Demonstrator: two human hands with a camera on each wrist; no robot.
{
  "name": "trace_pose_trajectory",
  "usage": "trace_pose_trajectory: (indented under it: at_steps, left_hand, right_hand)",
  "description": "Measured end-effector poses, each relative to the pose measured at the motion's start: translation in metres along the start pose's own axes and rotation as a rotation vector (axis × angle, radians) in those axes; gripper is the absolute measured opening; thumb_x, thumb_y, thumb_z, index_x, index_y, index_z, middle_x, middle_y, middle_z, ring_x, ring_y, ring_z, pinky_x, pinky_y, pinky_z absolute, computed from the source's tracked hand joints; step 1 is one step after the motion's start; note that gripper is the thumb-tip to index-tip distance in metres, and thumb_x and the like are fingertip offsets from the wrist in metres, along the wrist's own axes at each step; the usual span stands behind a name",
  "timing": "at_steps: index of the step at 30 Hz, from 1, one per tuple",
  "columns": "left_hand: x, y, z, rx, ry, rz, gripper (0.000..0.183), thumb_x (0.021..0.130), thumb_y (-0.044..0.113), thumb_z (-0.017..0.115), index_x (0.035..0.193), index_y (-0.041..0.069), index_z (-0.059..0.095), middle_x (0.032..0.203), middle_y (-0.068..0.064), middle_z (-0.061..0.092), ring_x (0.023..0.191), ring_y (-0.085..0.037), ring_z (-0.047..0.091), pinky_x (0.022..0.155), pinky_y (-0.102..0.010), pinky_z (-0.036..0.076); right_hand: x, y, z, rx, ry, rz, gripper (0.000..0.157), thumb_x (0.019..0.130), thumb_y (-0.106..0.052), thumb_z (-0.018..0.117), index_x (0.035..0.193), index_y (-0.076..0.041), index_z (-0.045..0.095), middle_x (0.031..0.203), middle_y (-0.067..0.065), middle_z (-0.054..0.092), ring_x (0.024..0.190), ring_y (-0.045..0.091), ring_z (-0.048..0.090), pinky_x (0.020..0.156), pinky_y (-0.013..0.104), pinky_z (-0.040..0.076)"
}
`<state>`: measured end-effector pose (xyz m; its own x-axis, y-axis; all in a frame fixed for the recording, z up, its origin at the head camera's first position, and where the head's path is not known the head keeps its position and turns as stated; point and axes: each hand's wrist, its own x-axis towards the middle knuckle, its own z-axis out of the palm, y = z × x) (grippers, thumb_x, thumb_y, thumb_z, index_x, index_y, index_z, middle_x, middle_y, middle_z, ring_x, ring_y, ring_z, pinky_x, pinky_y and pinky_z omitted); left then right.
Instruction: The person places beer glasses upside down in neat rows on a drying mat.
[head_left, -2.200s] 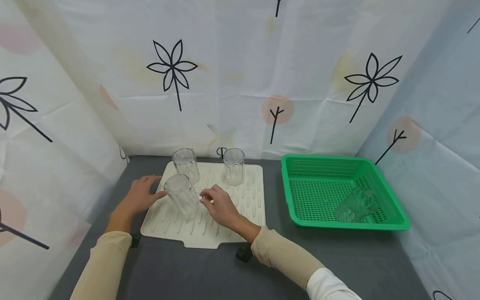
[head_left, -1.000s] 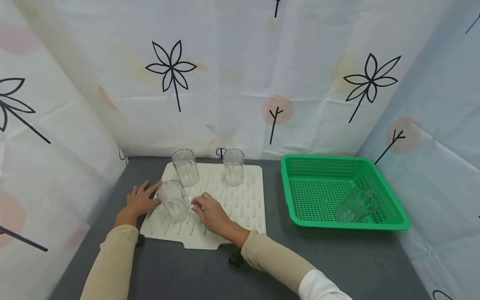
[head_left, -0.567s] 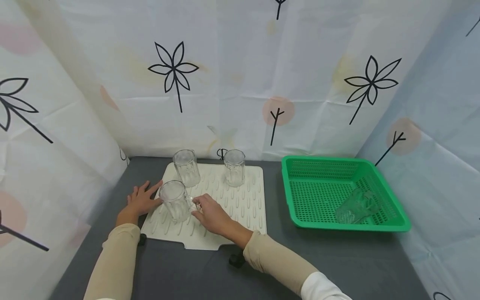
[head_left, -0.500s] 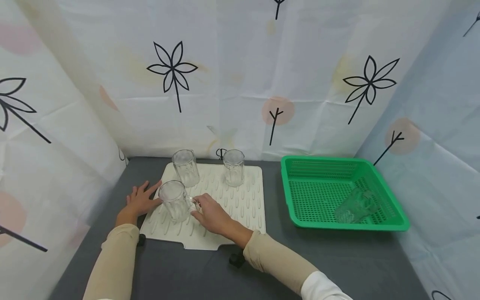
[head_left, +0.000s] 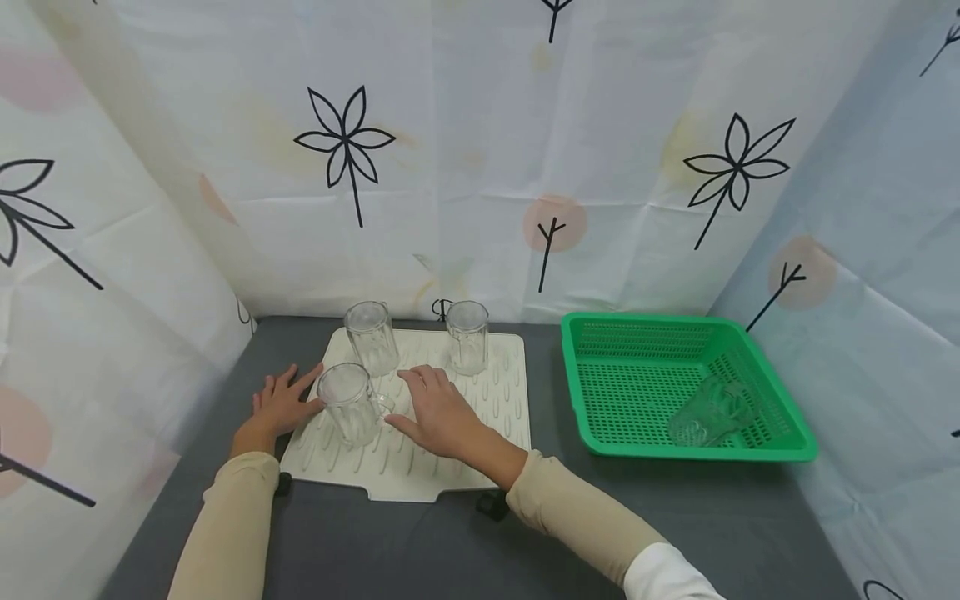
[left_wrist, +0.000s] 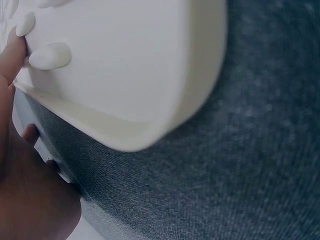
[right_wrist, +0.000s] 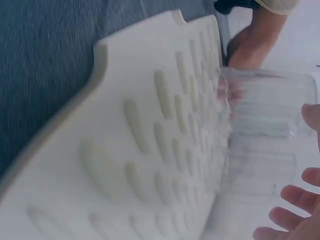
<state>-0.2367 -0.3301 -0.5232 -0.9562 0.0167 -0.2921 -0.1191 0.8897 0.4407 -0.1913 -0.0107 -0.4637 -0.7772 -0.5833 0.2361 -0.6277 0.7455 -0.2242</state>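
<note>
Head view, from the left: the left hand (head_left: pixel 281 406) lies with its fingers spread at the left edge of the ribbed mat (head_left: pixel 420 479), grasping nothing; in the left wrist view one digit reaches over the mat beside a ridge. That seems a good place to steady the mat, with light pressure. Next comes the front mug (head_left: pixel 348 408), clear glass, standing on the mat's front left part, its handle (head_left: pixel 389 402) turned towards the right. Close behind it stands the rear left mug (head_left: pixel 375 343); any adjustment is best made slowly, so that glass does not knock glass. The right hand (head_left: pixel 442 418) is just beside the handle, thumb and fingers apart, with nothing in its grasp; whether the thumb tip brushes the handle I cannot tell. Keeping the fingers clear of the loop seems wise, since a snag could tip the mug. Beyond that hand, the rear right mug (head_left: pixel 468 343) stands on the mat. Farthest right on the bench (head_left: pixel 360 550), a green basket (head_left: pixel 678 453) holds another mug (head_left: pixel 708 414), lying on its side.
</note>
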Motion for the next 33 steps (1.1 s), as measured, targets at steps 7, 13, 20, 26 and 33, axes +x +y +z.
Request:
trace_pose_trajectory:
  at_steps: [7,13,20,26,33]
  left_hand:
    - [0.000,0.000,0.000,0.001,-0.001,-0.002,0.075,0.103,0.038,0.057,0.164,0.018,0.019,0.167,-0.031,-0.001,0.149,-0.065,-0.011,0.117,-0.079,-0.005]
    - [0.004,-0.004,0.003,0.015,-0.003,-0.008,0.075,0.103,0.039,0.056,0.164,0.019,0.018,0.167,-0.030,-0.001,0.149,-0.064,-0.011,0.117,-0.079,-0.004]
    - [0.007,-0.006,0.005,-0.006,0.001,-0.005,0.076,0.103,0.040,0.057,0.164,0.020,0.017,0.167,-0.030,-0.003,0.149,-0.064,-0.014,0.117,-0.079,-0.007]
    - [0.005,-0.007,0.005,-0.021,-0.006,-0.002,0.076,0.102,0.039,0.057,0.165,0.021,0.016,0.168,-0.029,-0.004,0.149,-0.064,-0.016,0.117,-0.078,-0.009]
    - [0.005,-0.006,0.005,-0.029,-0.004,0.003,0.076,0.102,0.039,0.057,0.164,0.021,0.016,0.168,-0.030,-0.004,0.149,-0.064,-0.016,0.116,-0.078,-0.009]
  right_hand:
    - [-0.002,0.013,-0.022,-0.057,-0.007,0.066,0.069,0.101,-0.061,0.051,0.153,-0.016,0.043,0.151,0.009,0.046,0.142,0.028,0.044,0.118,0.044,0.040]
    - [-0.006,0.028,-0.035,-0.048,-0.016,0.113,0.071,0.101,-0.063,0.048,0.155,-0.018,0.039,0.160,0.013,0.037,0.152,0.035,0.030,0.123,0.060,0.029]
    - [-0.013,0.047,-0.052,-0.069,-0.003,0.144,0.076,0.099,-0.066,0.048,0.159,-0.020,0.034,0.166,0.015,0.025,0.159,0.042,0.014,0.122,0.073,0.016]
    - [-0.021,0.061,-0.064,-0.113,-0.015,0.180,0.080,0.098,-0.068,0.048,0.162,-0.023,0.030,0.170,0.013,0.019,0.160,0.042,0.007,0.123,0.074,0.009]
    - [-0.034,0.084,-0.084,-0.134,-0.042,0.251,0.082,0.098,-0.069,0.047,0.163,-0.023,0.026,0.172,0.015,0.010,0.160,0.043,0.000,0.123,0.074,0.004]
